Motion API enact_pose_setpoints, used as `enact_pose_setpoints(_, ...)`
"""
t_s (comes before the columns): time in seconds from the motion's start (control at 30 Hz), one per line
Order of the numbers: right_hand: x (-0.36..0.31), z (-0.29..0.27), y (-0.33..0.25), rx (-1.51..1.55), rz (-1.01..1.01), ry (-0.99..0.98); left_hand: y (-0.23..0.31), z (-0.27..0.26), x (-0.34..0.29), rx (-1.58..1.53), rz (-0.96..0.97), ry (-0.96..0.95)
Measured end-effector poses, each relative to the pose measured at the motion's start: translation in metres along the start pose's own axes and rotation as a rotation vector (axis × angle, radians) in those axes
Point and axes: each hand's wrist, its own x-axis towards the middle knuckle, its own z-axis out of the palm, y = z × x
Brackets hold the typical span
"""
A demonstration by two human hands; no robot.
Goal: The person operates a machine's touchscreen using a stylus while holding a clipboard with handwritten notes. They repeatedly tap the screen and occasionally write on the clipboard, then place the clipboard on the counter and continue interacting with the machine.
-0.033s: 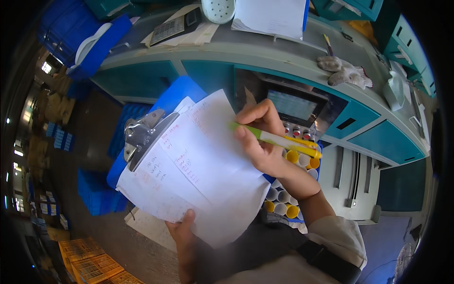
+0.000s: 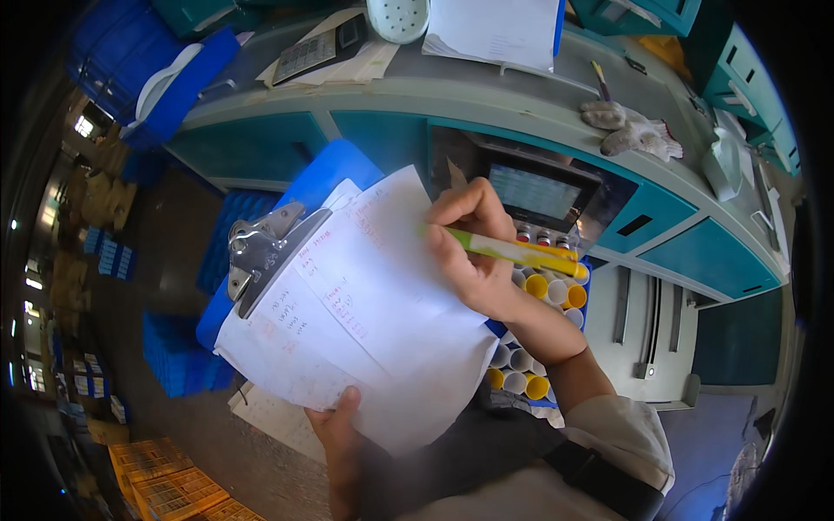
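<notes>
A blue clipboard [image 2: 349, 163] with a metal clip [image 2: 261, 247] lies tilted in front of me, carrying white paper sheets [image 2: 417, 347] with rows of handwriting in red and dark ink. My left hand [image 2: 337, 421] grips the near edge of the sheets and board, thumb on top; its other fingers are hidden underneath. Between the fingers of my right hand [image 2: 478, 252] is a green and yellow pen [image 2: 512, 251], its yellow end pointing right. The green writing end is by the upper right part of the paper; whether it touches is blurred.
Behind the clipboard runs a teal and grey bench with a screen panel [image 2: 543, 193], a calculator [image 2: 320, 52] and work gloves [image 2: 630, 130]. White and yellow cups [image 2: 536, 286] fill a blue crate at right. Blue crates [image 2: 178, 352] and orange crates [image 2: 178, 486] stand on the floor at left.
My right hand has shifted very slightly left and up, and the pen's yellow end has dropped a little nearer level and moved left. My left hand keeps its hold.
</notes>
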Motion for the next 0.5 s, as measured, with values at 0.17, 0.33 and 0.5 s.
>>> enact_pose_setpoints(0.17,0.003,0.005,0.012,-0.151,-0.166,0.046,-0.003,-0.005,-0.008,-0.016,-0.016,-0.028)
enact_pose_setpoints(0.33,0.002,0.004,0.004,-0.332,-0.18,-0.007,-0.01,-0.016,-0.008,0.027,0.031,-0.054)
enact_pose_setpoints(0.5,0.002,0.005,0.008,-0.365,-0.239,0.019,-0.011,-0.023,-0.011,0.034,0.023,-0.054)
